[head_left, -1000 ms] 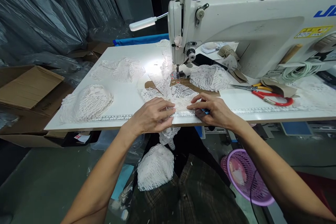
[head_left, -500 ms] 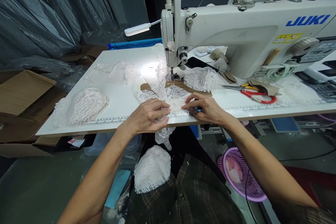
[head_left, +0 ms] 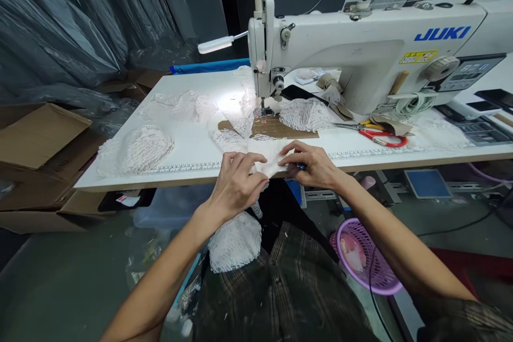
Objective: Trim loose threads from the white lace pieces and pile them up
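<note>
White lace fabric point(head_left: 269, 154) lies at the table's front edge, with part of it lifted between my hands. My left hand point(head_left: 237, 180) pinches its left side, thumb and fingers together. From the right, my right hand point(head_left: 311, 165) grips the lace with its fingertips. A small blue item point(head_left: 301, 165), its kind hidden, is tucked in the palm of that hand. Behind the fabric a brown template-like sheet point(head_left: 276, 127) lies under the needle area of the white sewing machine point(head_left: 328, 43). Another white lace piece point(head_left: 236, 243) rests on my lap.
Stacked lace pieces point(head_left: 146, 148) sit at the table's left, with more lace point(head_left: 304, 115) right of the needle. Red-handled scissors point(head_left: 382, 138) and a printed ruler strip point(head_left: 188, 167) are on the table point(head_left: 192, 155). A purple basket point(head_left: 380, 272) stands below right; cardboard boxes point(head_left: 44, 133) are left.
The lace between my hands has been lifted and folded up from the table. My left hand has turned, with its fingers higher. The whole view has shifted slightly.
</note>
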Tool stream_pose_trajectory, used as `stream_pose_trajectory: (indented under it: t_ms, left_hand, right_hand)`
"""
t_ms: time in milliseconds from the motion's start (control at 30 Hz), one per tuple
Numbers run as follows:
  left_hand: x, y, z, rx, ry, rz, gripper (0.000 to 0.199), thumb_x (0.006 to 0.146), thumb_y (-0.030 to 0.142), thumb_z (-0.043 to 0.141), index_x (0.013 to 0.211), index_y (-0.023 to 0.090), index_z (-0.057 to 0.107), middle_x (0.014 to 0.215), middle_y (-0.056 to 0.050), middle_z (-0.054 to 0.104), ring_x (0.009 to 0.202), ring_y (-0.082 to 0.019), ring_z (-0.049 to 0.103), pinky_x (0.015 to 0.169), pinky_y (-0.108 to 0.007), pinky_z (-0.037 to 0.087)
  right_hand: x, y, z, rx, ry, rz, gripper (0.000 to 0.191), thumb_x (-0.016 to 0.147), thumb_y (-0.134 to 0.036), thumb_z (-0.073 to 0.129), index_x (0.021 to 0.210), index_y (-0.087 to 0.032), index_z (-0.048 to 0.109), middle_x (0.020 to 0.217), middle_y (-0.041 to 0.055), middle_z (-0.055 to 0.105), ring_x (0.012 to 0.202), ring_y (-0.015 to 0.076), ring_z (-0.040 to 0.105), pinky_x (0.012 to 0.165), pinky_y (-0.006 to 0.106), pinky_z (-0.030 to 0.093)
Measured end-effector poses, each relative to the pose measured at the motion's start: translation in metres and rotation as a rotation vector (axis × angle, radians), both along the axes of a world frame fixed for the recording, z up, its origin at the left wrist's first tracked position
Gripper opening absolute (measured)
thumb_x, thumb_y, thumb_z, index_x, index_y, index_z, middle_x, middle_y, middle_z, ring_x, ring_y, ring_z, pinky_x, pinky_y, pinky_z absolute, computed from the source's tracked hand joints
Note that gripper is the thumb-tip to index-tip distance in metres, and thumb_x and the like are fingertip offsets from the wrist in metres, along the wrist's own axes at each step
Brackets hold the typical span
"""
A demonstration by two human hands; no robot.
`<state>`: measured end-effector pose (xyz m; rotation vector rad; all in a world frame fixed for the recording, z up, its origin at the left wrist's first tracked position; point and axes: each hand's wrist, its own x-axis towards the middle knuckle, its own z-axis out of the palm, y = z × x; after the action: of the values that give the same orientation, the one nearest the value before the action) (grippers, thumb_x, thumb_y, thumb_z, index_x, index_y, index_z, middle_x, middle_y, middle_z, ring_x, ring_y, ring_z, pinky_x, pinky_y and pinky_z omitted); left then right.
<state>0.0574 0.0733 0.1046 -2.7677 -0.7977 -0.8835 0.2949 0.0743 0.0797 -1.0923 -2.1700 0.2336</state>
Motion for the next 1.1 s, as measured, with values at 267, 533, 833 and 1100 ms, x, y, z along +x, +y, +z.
stream_pose_trajectory:
  t_ms: [267,533,833,1100]
  left_hand:
    - [-0.038,-0.083,-0.029,-0.919,-0.528,-0.091,0.012,0.084,0.024,0.064,0.077,0.017,0.057,0.084,-0.007,0.072,0.079,-0.019,0.068,0.073,-0.033,0.053]
    - [-0.066,-0.107,-0.068,-1.297,-0.731,0.262,0.026,0.08,0.034,0.071,0.096,0.017,0.059,0.069,0.001,0.066,0.048,-0.007,0.051,0.045,-0.018,0.038]
    - [-0.063,-0.093,-0.08,-1.302,-0.7,0.259,0.026,0.076,0.039,0.074,0.088,0.016,0.071,0.078,-0.005,0.072,0.063,-0.015,0.063,0.053,-0.024,0.049]
    - [-0.065,-0.078,-0.073,-1.135,-0.544,0.236,0.02,0.083,0.038,0.066,0.087,0.019,0.074,0.083,-0.004,0.074,0.076,-0.019,0.066,0.072,-0.03,0.054]
  right_hand:
    - [-0.053,-0.092,-0.041,-0.533,0.375,0.297,0.04,0.076,-0.033,0.072,0.112,-0.018,0.064,0.092,0.0039,0.068,0.06,0.0096,0.048,0.058,0.024,0.043]
    - [-0.086,-0.098,-0.079,-0.89,0.508,0.301,0.018,0.085,-0.032,0.061,0.08,-0.015,0.065,0.067,-0.002,0.052,0.06,0.0105,0.044,0.055,0.022,0.037]
    - [-0.084,-0.089,-0.081,-0.855,0.525,0.205,0.025,0.086,-0.039,0.06,0.082,-0.014,0.067,0.068,-0.0007,0.056,0.06,0.011,0.045,0.055,0.023,0.038]
    - [-0.085,-0.065,-0.093,-0.316,0.554,-0.249,0.02,0.088,-0.035,0.056,0.1,-0.021,0.064,0.075,0.0017,0.058,0.059,0.0139,0.047,0.06,0.028,0.043]
